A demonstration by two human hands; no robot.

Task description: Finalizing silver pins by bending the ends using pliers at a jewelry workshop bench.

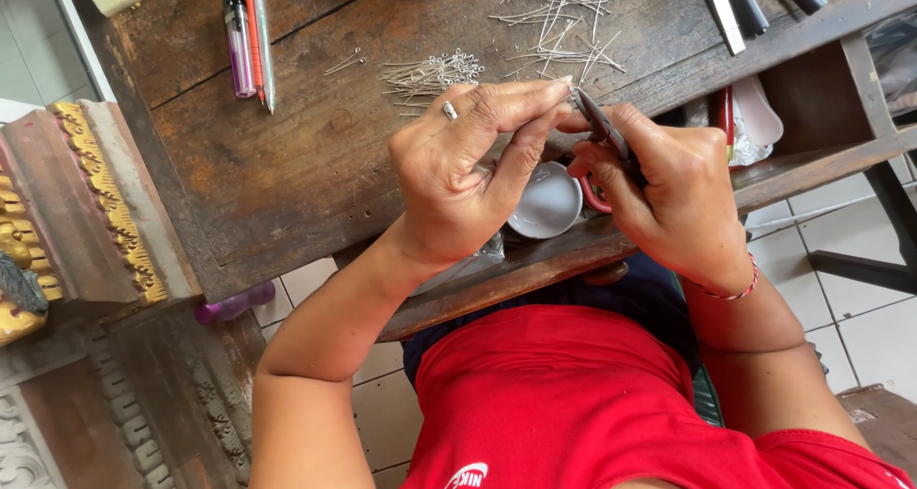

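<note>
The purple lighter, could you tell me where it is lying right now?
In the head view, the purple lighter lies at the upper left of the wooden table, just left of the red pencil and pen.

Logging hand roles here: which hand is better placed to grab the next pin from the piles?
Left, probably. The left hand only pinches something small at its fingertips and sits nearest the eye pins on the wooden table. The right hand is wrapped around the pliers, so it is occupied.
</note>
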